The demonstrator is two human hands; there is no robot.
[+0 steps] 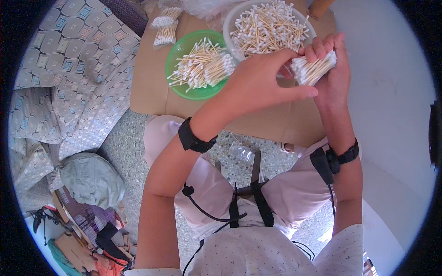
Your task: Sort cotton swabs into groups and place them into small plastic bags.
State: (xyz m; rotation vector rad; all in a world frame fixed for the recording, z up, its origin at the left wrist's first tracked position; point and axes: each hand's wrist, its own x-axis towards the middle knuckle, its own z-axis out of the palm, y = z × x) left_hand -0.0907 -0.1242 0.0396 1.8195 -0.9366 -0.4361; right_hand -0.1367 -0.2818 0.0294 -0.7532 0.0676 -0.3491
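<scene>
A bundle of cotton swabs (pixel 313 68), white tips at both ends, is held up over the right side of the cardboard. My right hand (pixel 338 76) grips it from the right, fingers curled over its top edge and palm behind. My left hand (pixel 262 80) closes around its left end, the thumb stretched along the lower side; its other fingers are partly hidden. Just beyond my hands a white bowl (pixel 226 28) is heaped with loose swabs. Left of it, a green bowl (pixel 170 69) contains loose swabs and a bunched group of them.
Packed swab bundles (pixel 165 30) in clear plastic lie at the cardboard's (pixel 149 87) far left, near a crumpled clear plastic bag (pixel 202 7). Patterned fabric (pixel 87 69) covers the left side. A pale wall (pixel 386 83) stands close on the right. Below is the speckled floor (pixel 124 138).
</scene>
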